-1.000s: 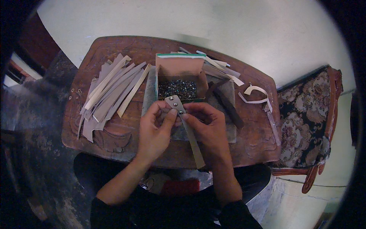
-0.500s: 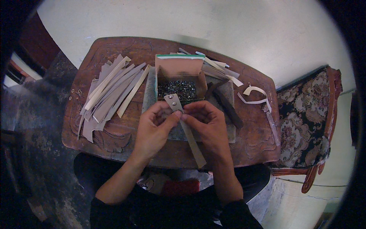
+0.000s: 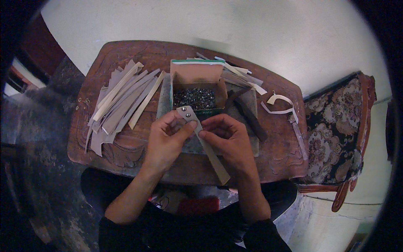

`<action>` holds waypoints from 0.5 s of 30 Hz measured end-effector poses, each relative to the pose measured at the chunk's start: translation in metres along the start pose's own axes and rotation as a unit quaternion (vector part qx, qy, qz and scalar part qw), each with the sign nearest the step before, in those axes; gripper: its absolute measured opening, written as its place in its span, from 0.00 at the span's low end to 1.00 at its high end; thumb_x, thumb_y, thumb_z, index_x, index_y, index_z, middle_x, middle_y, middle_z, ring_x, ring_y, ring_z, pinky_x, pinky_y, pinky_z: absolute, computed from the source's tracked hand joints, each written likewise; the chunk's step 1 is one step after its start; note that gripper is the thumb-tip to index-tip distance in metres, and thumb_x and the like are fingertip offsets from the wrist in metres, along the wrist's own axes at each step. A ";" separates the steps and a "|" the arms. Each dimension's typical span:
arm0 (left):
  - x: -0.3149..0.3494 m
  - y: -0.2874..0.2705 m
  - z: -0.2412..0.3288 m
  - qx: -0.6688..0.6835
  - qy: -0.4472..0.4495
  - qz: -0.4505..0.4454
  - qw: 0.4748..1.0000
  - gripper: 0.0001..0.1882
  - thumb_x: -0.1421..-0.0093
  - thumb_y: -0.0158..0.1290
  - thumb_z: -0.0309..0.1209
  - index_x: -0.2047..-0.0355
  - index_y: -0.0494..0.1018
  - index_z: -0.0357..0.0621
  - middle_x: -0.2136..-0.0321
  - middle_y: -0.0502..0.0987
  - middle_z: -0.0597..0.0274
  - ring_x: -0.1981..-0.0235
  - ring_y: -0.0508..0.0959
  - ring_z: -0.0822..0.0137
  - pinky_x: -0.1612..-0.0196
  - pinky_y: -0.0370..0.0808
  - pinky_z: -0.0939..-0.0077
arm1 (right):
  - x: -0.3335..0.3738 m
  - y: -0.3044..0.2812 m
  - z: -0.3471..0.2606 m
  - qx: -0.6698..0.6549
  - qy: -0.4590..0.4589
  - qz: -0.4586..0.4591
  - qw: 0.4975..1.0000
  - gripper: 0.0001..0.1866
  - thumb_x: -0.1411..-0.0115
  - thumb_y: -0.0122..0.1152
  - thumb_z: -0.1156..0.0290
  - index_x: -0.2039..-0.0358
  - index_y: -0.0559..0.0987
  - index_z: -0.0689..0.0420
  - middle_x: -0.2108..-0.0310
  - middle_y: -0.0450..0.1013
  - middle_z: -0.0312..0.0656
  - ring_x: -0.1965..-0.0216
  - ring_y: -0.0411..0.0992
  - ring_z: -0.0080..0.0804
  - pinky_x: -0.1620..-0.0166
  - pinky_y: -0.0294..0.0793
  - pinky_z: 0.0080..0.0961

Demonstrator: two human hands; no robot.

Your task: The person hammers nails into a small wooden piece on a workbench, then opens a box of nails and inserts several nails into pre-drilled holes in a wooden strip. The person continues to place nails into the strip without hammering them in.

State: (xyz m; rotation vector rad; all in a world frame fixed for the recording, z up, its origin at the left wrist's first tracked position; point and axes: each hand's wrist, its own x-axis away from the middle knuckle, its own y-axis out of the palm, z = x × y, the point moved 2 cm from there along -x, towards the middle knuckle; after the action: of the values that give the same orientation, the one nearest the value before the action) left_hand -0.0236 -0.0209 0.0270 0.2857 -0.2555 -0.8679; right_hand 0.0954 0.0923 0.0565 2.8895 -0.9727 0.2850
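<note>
A beige strap, seemingly leather (image 3: 215, 163), slants between my two hands, its lower end hanging toward the table's near edge. Two shiny round metal studs (image 3: 185, 111) sit at its upper end. My left hand (image 3: 164, 140) pinches the strap just below the studs, thumb on top. Lower on the same strap, my right hand (image 3: 231, 136) grips its right edge between thumb and fingers. Right behind my hands stands an open cardboard box (image 3: 197, 70) with a green rim, holding many small shiny metal pieces (image 3: 194, 99).
Under the box lies a grey slab (image 3: 165, 98) on a carved wooden table (image 3: 121, 48). Loose strips (image 3: 126, 98) pile at left, more strips (image 3: 243, 76) behind right. A dark elongated object (image 3: 251, 121) and curled strip (image 3: 282, 111) lie right, beside an upholstered chair (image 3: 331, 130).
The strap's studded end has shifted slightly left and down, its lower end slightly right. My right hand's fingers have moved a little along its edge; both hands keep hold.
</note>
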 end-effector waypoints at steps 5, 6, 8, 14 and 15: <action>0.001 0.003 0.006 0.052 -0.040 0.015 0.998 0.05 0.39 0.58 0.26 0.63 0.78 0.38 0.70 0.80 0.67 0.69 0.76 0.79 0.66 0.73 0.83 | 0.000 -0.003 -0.002 0.026 -0.005 -0.004 1.000 0.11 0.45 0.67 0.77 0.62 0.79 0.62 0.66 0.78 0.37 0.63 0.75 0.21 0.55 0.74 0.21; 0.000 0.002 0.005 0.044 -0.043 0.017 0.998 0.06 0.39 0.58 0.27 0.63 0.78 0.38 0.70 0.80 0.67 0.70 0.77 0.79 0.66 0.73 0.83 | 0.000 -0.003 -0.001 0.032 -0.004 -0.009 0.999 0.11 0.45 0.67 0.76 0.62 0.80 0.62 0.66 0.78 0.37 0.63 0.75 0.22 0.55 0.74 0.21; -0.001 -0.001 0.003 0.027 -0.049 0.022 0.998 0.07 0.39 0.59 0.29 0.64 0.78 0.38 0.72 0.80 0.66 0.71 0.77 0.78 0.67 0.74 0.83 | 0.000 -0.003 0.000 0.043 -0.004 -0.020 0.999 0.10 0.45 0.67 0.76 0.62 0.80 0.61 0.66 0.78 0.37 0.63 0.75 0.22 0.55 0.74 0.21; -0.008 -0.011 0.013 -0.020 -0.089 0.027 0.995 0.09 0.38 0.58 0.32 0.61 0.77 0.39 0.71 0.79 0.64 0.73 0.77 0.75 0.67 0.73 0.79 | -0.001 -0.010 -0.001 0.077 0.005 -0.003 0.997 0.10 0.44 0.66 0.75 0.61 0.81 0.61 0.65 0.78 0.38 0.62 0.75 0.22 0.55 0.74 0.21; -0.008 -0.010 0.015 -0.020 -0.070 0.036 0.997 0.10 0.38 0.58 0.32 0.61 0.76 0.39 0.71 0.79 0.64 0.73 0.77 0.74 0.67 0.73 0.79 | -0.001 -0.013 -0.002 0.082 0.005 -0.010 0.997 0.10 0.44 0.66 0.75 0.61 0.81 0.61 0.65 0.78 0.38 0.62 0.75 0.22 0.55 0.74 0.22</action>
State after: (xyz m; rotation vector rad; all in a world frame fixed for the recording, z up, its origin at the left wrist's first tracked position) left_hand -0.0403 -0.0229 0.0368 0.1773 -0.3752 -0.8223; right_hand 0.1021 0.1031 0.0576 3.0399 -0.9608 0.3964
